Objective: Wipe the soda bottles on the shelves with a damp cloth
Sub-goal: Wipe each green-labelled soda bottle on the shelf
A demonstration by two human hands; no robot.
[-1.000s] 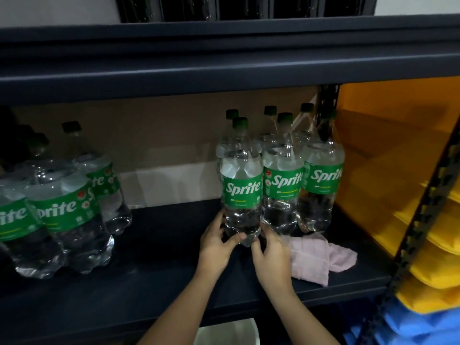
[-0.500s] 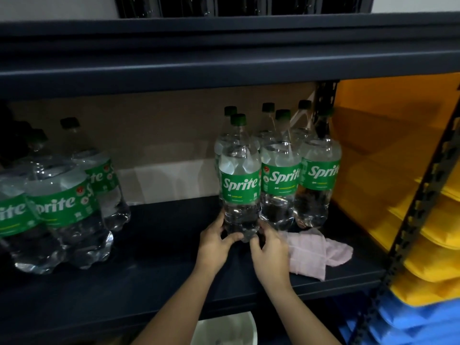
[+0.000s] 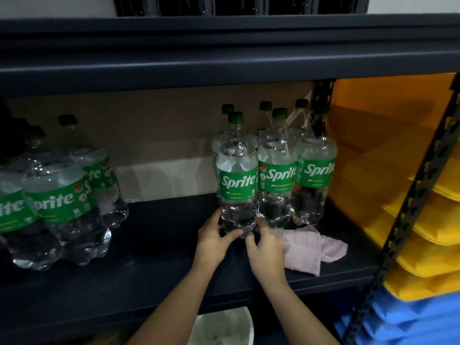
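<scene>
Directly ahead of both hands, upright on the shelf [image 3: 149,282]: front Sprite bottle [image 3: 237,188], long axis vertical, leftmost of the front row. Left hand [image 3: 214,241] and right hand [image 3: 265,247] equally near, forearms reaching up, fingers curled round its base from either side. Lying just right of that bottle's base, touching the right hand: pink cloth [image 3: 311,249], held by neither.

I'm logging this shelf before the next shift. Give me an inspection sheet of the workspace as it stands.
Surface: dark metal shelf board, bottles standing at both ends.
Job's things: clear plastic Sprite bottle with green label, upright at the front; pink folded cloth lying on the shelf, not held.
Clutter: white container below the shelf.
Hands: left hand and right hand both grip that bottle's base.
Cables: nothing seen.
Surroundings: stacked yellow bins and blue bins at right.
</scene>
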